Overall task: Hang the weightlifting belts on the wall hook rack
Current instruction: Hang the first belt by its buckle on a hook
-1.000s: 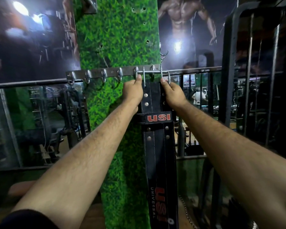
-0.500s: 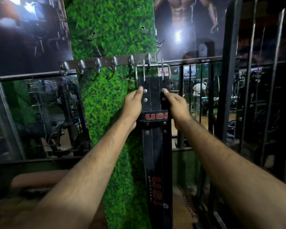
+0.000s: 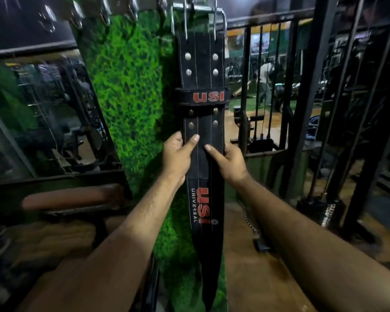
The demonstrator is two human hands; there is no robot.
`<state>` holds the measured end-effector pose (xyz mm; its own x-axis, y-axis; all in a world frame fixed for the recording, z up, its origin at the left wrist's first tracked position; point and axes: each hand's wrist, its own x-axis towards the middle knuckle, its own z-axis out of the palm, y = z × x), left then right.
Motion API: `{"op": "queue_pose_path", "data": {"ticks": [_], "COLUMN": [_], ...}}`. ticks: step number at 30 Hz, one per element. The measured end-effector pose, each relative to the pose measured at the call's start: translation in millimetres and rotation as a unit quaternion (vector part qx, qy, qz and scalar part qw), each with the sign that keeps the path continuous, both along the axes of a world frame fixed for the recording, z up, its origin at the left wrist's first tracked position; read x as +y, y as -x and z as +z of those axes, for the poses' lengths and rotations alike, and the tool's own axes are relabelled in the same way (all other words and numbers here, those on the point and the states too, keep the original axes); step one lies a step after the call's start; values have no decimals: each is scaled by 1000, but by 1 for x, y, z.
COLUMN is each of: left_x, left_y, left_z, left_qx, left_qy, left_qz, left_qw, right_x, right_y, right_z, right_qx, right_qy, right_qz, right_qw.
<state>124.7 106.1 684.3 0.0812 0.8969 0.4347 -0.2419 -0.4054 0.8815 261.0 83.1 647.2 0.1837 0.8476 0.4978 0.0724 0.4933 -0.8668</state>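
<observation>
A black weightlifting belt (image 3: 202, 70) with red USI lettering hangs straight down from its metal buckle (image 3: 197, 10), which is hooked on the silver wall hook rack (image 3: 122, 7) at the top edge. My left hand (image 3: 176, 157) grips the belt's left edge about halfway down, thumb across its front. My right hand (image 3: 229, 163) grips the right edge at the same height, thumb on the front. The belt's lower end tapers down toward the floor.
The rack sits on a green artificial-grass pillar (image 3: 126, 86) and has several free hooks to the left. A black metal railing (image 3: 302, 86) stands right of the belt. A padded bench (image 3: 72, 199) is at lower left. A chain (image 3: 250, 224) hangs by the pillar.
Both hands have slid down the belt from the buckle at the rack to its middle. The belt stays hung on the hook. The camera has tilted downward.
</observation>
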Motion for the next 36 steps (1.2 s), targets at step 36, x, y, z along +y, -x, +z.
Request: {"op": "queue_pose_path", "data": {"ticks": [36], "left_x": [-14], "left_y": [39], "left_z": [-390], "left_qx": [374], "left_qy": [199], "left_qz": [34], "left_qw": [905], "right_x": [-29], "right_y": [22], "right_z": [-338], "right_qx": [-362], "right_qy": [403], "right_qz": [-95], "right_qw": [835]}}
